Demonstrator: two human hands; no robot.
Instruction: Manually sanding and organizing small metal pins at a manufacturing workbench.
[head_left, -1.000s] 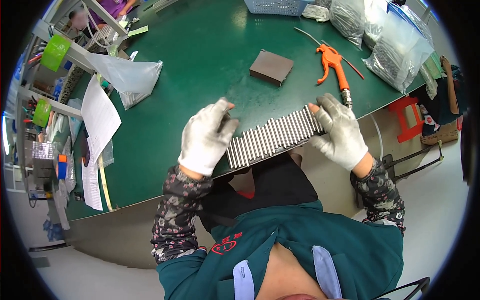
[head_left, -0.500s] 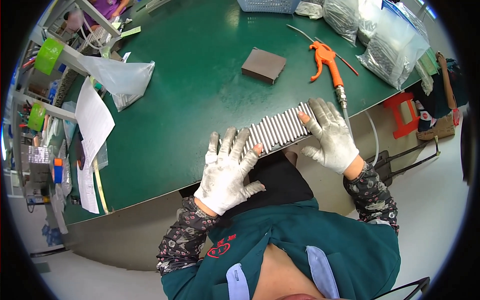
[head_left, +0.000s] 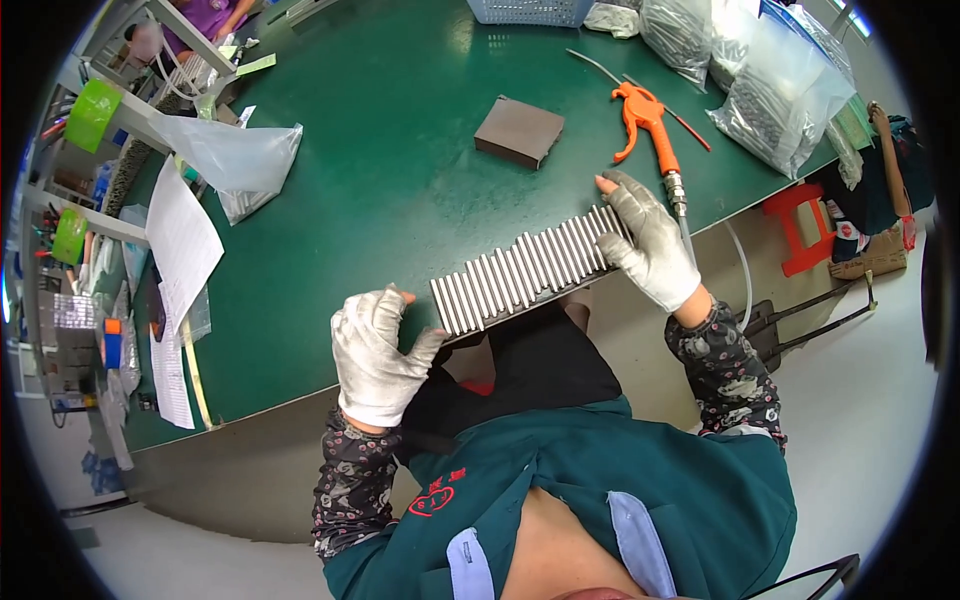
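A row of slim silver metal rods [head_left: 530,265] lies side by side on a dark flat strip along the table's front edge; their ends are uneven. My left hand [head_left: 380,350], in a white work glove with bare fingertips, is at the row's left end. Its fingers curve and the thumb stands apart, its tip close to the first rods. At the right end is my right hand [head_left: 655,245] in a matching soiled glove, fingers stretched out past the rods. That thumb lies against or over the last rods; I cannot tell which.
Beyond the rods lie a brown block [head_left: 520,132] and an orange air blow gun [head_left: 645,125] with its hose. Clear bags of metal parts [head_left: 775,110] stand far right, near a blue basket [head_left: 530,10]. Papers [head_left: 183,235] and a plastic bag [head_left: 240,165] lie left; a red stool [head_left: 800,228] stands right.
My left hand has moved off the rods to the left, uncovering the row's left end. My right hand has shifted slightly, its thumb now at the rods and its fingers beyond them.
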